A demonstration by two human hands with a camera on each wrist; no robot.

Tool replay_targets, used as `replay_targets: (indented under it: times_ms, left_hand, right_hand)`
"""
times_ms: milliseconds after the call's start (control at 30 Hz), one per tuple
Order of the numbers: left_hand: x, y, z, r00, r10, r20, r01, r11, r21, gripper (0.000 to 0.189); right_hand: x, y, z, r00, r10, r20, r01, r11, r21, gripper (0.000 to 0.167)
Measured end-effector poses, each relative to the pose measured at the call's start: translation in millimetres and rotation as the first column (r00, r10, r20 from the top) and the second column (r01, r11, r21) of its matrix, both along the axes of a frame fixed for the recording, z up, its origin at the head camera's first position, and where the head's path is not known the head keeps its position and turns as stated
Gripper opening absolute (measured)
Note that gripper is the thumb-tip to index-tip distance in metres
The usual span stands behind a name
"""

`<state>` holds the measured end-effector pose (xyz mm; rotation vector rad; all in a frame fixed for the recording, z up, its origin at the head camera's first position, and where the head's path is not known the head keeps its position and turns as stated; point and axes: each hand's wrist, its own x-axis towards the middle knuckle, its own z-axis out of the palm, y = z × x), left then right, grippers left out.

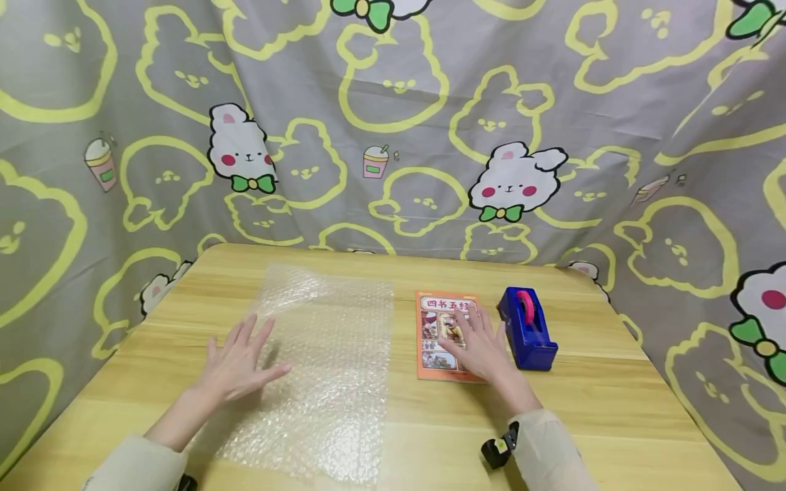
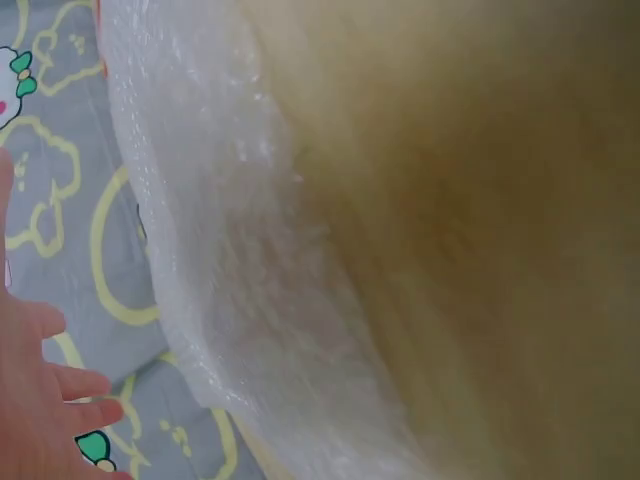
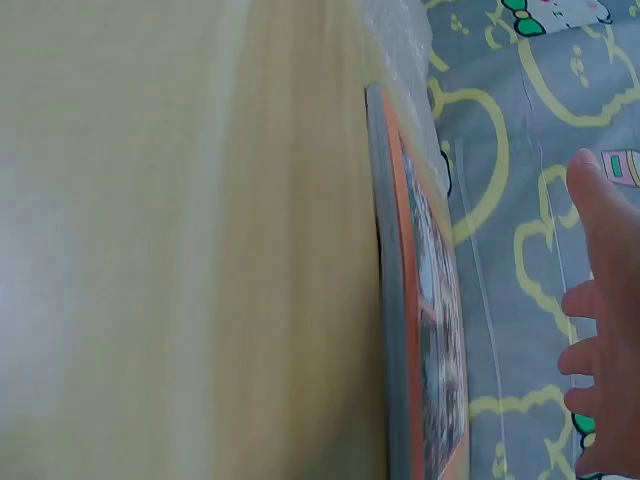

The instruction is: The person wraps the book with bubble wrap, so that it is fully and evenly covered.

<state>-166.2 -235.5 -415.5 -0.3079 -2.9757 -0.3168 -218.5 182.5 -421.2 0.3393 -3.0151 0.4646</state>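
Observation:
A sheet of clear bubble wrap (image 1: 331, 354) lies flat on the wooden table, left of the middle. My left hand (image 1: 239, 365) is over its left edge, fingers spread and holding nothing. In the left wrist view the fingers (image 2: 85, 385) appear apart from the bubble wrap (image 2: 220, 230). An orange-covered book (image 1: 437, 365) with pictures and a red title lies to the right of the wrap. Above its right side is my right hand (image 1: 482, 344), fingers extended, hiding part of the cover. The right wrist view shows a gap between that hand (image 3: 610, 300) and the book (image 3: 405, 270).
A blue tape dispenser (image 1: 529, 334) with a pink roll (image 1: 525, 307) stands just right of the book. The wooden table (image 1: 602, 395) reaches back to a grey patterned curtain (image 1: 295, 88), which hangs behind it and along both sides.

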Motion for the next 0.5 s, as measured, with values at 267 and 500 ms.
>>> replay_targets:
  times_ms: [267,500]
  left_hand:
    - [10.5,-15.1,-4.0,0.998,-0.055,0.028,0.050,0.987,0.155,0.086]
    - [23.6,-36.5,-3.3,0.996,-0.062,0.056,0.049,0.976,0.212,0.084]
  right_hand:
    - [-22.0,-23,6.6,0.992,0.112,0.059,-0.111,0.994,-0.024,0.073]
    - [-39.6,-49,9.4,0.973,0.208,0.096,-0.192,0.969,-0.155,0.069]
